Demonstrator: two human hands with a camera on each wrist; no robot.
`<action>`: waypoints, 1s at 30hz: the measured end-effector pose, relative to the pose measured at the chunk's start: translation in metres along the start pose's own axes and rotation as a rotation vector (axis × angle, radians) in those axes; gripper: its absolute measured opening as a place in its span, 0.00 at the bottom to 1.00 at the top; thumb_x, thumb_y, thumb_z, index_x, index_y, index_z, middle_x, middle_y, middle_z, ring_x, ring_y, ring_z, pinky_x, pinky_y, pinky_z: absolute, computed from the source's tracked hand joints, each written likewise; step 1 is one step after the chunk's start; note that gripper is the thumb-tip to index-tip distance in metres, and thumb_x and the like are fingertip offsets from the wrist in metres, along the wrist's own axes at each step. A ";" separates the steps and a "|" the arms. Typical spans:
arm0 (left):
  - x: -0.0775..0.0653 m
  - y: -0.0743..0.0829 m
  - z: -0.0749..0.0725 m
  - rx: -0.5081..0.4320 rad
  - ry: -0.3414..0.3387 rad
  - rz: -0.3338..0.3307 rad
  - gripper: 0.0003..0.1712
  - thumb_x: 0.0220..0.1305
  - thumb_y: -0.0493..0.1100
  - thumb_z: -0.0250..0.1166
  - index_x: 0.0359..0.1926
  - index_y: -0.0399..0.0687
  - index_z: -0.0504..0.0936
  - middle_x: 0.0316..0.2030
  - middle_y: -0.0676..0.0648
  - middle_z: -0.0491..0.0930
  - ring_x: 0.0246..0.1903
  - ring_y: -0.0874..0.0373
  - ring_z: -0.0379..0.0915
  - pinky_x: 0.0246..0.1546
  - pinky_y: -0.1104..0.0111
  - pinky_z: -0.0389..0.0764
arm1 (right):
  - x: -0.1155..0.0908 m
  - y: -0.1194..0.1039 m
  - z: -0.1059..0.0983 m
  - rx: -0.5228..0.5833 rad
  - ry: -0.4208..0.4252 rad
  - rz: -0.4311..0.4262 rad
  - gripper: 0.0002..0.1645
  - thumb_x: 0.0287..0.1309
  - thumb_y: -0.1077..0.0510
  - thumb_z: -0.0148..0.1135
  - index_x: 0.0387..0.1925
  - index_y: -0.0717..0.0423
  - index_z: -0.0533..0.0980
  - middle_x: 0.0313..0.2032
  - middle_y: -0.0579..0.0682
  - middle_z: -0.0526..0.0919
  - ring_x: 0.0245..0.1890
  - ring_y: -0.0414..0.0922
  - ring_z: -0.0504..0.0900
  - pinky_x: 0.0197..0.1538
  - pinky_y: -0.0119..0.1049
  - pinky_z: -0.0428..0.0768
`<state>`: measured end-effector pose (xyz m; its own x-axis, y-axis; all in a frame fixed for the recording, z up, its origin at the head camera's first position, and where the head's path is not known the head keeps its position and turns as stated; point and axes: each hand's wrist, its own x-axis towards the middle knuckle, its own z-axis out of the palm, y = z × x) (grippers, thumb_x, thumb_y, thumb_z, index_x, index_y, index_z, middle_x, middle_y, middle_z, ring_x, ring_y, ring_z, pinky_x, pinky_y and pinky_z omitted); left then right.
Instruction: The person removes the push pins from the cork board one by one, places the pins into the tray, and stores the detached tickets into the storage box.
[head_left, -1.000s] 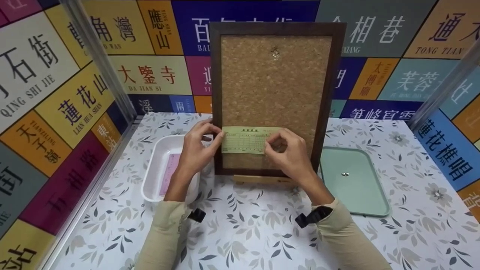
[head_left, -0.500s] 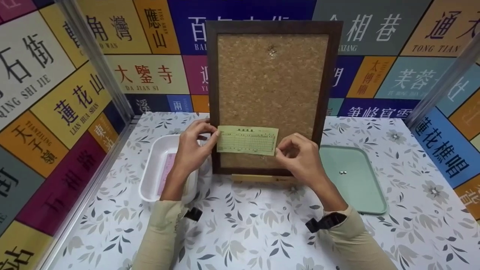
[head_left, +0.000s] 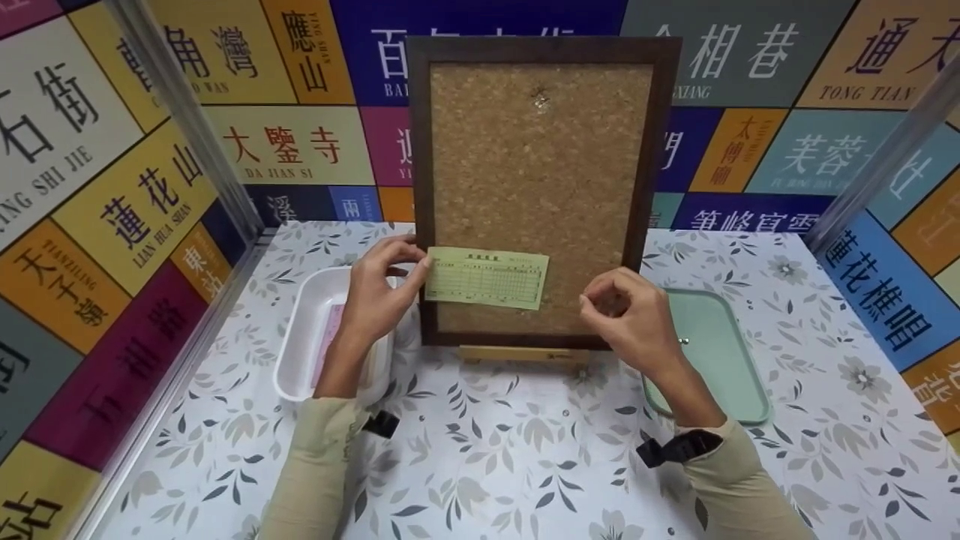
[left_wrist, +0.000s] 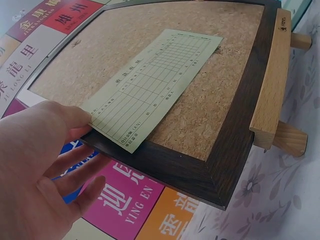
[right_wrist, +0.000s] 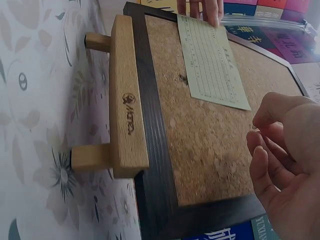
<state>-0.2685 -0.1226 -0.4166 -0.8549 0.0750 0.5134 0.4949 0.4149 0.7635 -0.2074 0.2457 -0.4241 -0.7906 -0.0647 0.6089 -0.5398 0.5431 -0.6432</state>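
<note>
A pale green receipt slip (head_left: 486, 279) with a printed table lies over the lower left of a cork board (head_left: 540, 172) in a dark wooden frame. My left hand (head_left: 382, 289) pinches the slip's left end at the frame's left side, as the left wrist view (left_wrist: 45, 150) also shows. My right hand (head_left: 634, 319) is apart from the slip, in front of the board's lower right. Its thumb and index finger meet in the right wrist view (right_wrist: 285, 145), with a tiny pale object seemingly between them, too small to identify.
A wooden stand (right_wrist: 127, 100) supports the board. Left of it, a white tray (head_left: 289, 360) holds a pink slip (head_left: 327, 345). On the right, a green tray (head_left: 727, 360) holds small silver pieces (head_left: 683, 341), partly hidden by my right hand. Patterned panels stand behind.
My right hand has drawn away from the slip's right end toward the right, uncovering that end. My left hand keeps its hold at the left end.
</note>
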 end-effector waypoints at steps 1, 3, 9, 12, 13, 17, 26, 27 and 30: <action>0.000 0.000 0.000 0.002 0.000 0.000 0.09 0.74 0.47 0.72 0.43 0.46 0.89 0.61 0.45 0.85 0.55 0.54 0.88 0.51 0.59 0.90 | -0.001 0.002 -0.003 0.001 -0.004 -0.010 0.09 0.58 0.68 0.78 0.33 0.52 0.85 0.36 0.48 0.88 0.29 0.40 0.82 0.30 0.22 0.79; -0.001 0.000 0.001 0.002 0.000 -0.003 0.09 0.74 0.46 0.73 0.43 0.46 0.89 0.60 0.45 0.85 0.54 0.55 0.88 0.50 0.59 0.90 | -0.003 0.007 -0.008 -0.011 -0.007 -0.020 0.10 0.57 0.69 0.78 0.32 0.52 0.85 0.36 0.48 0.88 0.29 0.39 0.83 0.31 0.22 0.79; -0.002 -0.002 0.000 -0.029 -0.013 -0.027 0.08 0.73 0.47 0.73 0.44 0.47 0.89 0.55 0.46 0.88 0.51 0.55 0.89 0.49 0.56 0.91 | -0.010 0.018 -0.029 -0.084 -0.003 0.005 0.10 0.58 0.68 0.76 0.31 0.49 0.85 0.37 0.45 0.89 0.31 0.34 0.83 0.32 0.20 0.78; 0.000 -0.002 -0.003 -0.049 -0.009 -0.030 0.09 0.73 0.47 0.73 0.44 0.46 0.89 0.54 0.47 0.90 0.50 0.55 0.90 0.48 0.55 0.91 | -0.010 0.025 -0.041 -0.118 0.020 0.011 0.10 0.58 0.67 0.76 0.31 0.49 0.85 0.36 0.45 0.90 0.32 0.31 0.84 0.31 0.20 0.78; 0.000 -0.002 -0.005 -0.052 -0.007 -0.030 0.08 0.74 0.47 0.73 0.44 0.46 0.89 0.54 0.47 0.90 0.50 0.55 0.90 0.48 0.55 0.92 | -0.010 0.027 -0.045 -0.128 0.029 0.011 0.10 0.58 0.67 0.76 0.31 0.49 0.85 0.36 0.45 0.90 0.32 0.30 0.84 0.31 0.19 0.78; 0.002 -0.002 -0.014 -0.057 0.012 -0.052 0.09 0.74 0.47 0.73 0.44 0.46 0.89 0.49 0.47 0.92 0.49 0.55 0.91 0.47 0.61 0.92 | -0.009 0.034 -0.063 -0.167 0.055 0.017 0.07 0.59 0.66 0.76 0.34 0.51 0.85 0.35 0.45 0.90 0.32 0.26 0.83 0.30 0.19 0.77; 0.007 -0.006 -0.036 -0.089 0.108 -0.079 0.10 0.77 0.36 0.66 0.50 0.31 0.84 0.47 0.33 0.89 0.46 0.41 0.90 0.41 0.81 0.84 | -0.016 0.049 -0.093 -0.207 0.102 0.123 0.06 0.59 0.67 0.75 0.33 0.53 0.86 0.37 0.48 0.88 0.33 0.30 0.83 0.32 0.16 0.77; 0.007 -0.006 -0.038 -0.092 0.120 -0.078 0.10 0.77 0.35 0.66 0.51 0.30 0.83 0.48 0.32 0.89 0.47 0.40 0.90 0.41 0.81 0.84 | -0.016 0.051 -0.095 -0.205 0.109 0.132 0.06 0.59 0.67 0.75 0.33 0.53 0.86 0.37 0.49 0.88 0.34 0.31 0.83 0.33 0.16 0.77; 0.005 -0.008 -0.045 -0.086 0.135 -0.079 0.10 0.78 0.36 0.65 0.51 0.30 0.82 0.48 0.32 0.88 0.49 0.42 0.90 0.43 0.82 0.83 | -0.016 0.054 -0.097 -0.196 0.122 0.142 0.06 0.59 0.66 0.76 0.34 0.53 0.86 0.38 0.49 0.88 0.35 0.32 0.83 0.34 0.15 0.78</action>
<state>-0.2698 -0.1665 -0.4020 -0.8660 -0.0798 0.4937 0.4431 0.3351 0.8315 -0.1955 0.3576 -0.4238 -0.8071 0.1186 0.5783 -0.3503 0.6923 -0.6309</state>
